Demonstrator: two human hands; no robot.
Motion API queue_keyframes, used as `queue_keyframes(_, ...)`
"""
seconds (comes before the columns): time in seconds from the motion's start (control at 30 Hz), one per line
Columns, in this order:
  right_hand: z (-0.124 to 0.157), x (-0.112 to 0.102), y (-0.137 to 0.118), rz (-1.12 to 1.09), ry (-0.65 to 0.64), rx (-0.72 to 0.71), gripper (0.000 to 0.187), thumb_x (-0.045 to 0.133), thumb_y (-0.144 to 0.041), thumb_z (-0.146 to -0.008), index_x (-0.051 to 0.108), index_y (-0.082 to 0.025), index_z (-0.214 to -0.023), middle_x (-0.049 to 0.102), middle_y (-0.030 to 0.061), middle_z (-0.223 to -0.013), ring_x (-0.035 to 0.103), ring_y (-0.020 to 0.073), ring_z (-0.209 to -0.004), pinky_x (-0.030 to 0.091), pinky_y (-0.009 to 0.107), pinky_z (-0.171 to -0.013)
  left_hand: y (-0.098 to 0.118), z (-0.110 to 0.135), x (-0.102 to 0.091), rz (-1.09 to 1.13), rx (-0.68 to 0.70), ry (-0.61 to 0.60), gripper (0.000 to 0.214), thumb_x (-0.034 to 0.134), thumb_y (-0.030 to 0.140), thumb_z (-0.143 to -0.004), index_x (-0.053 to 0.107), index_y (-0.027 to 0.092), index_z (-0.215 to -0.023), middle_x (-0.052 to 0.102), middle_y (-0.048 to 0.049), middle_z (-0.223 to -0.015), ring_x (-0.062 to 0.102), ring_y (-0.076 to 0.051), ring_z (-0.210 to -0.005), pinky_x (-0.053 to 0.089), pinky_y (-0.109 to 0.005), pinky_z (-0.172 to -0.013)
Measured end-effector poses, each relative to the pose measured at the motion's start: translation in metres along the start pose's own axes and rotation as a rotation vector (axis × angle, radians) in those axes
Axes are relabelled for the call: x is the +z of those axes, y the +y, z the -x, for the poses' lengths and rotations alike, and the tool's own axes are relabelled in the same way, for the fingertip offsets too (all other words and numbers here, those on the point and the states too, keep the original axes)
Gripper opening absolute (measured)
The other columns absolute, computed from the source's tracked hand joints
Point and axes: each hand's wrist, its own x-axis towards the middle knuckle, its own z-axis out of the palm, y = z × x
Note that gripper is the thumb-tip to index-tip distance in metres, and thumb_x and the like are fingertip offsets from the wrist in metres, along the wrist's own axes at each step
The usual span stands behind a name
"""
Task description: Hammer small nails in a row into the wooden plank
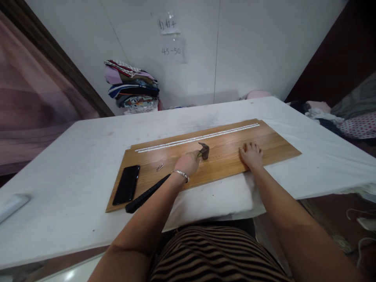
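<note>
My left hand [187, 163], with a bracelet at the wrist, grips a claw hammer [205, 151] close to its rusty head. The hammer's black handle [148, 193] runs back under my forearm toward the board's front left. Fingers spread, my right hand [252, 155] rests on the wooden board [279, 147] and holds nothing. A few small dark marks show on the wood between the hammer head and my right hand; they are too small to make out. Left of my left hand lie several loose nails [159, 167]. Two white strips with markings [199, 138] stretch along the board's far side.
A black phone [126, 185] lies on the board's left end. The board is on a table with a white cover [73, 168]. At the left edge sits a white object [13, 205]. Folded clothes [133, 86] are stacked by the wall, and paper notes [171, 51] hang above.
</note>
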Motion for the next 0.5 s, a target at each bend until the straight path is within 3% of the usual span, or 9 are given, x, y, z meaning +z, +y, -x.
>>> queue_keyframes(0.5, -0.0004, 0.0021, 0.0007, 0.012, 0.013, -0.003, 0.055, 0.031, -0.043, -0.102, 0.060, -0.011, -0.136, 0.054, 0.0226, -0.151, 0.043, 0.0351, -0.140, 0.031, 0.054, -0.112, -0.0003, -0.0031, 0.0049, 0.027, 0.002, 0.019, 0.037, 0.045, 0.034, -0.103, 0.067, 0.021, -0.129, 0.075, -0.0128, -0.124, 0.071, -0.026, -0.109, 0.051, -0.035, -0.091)
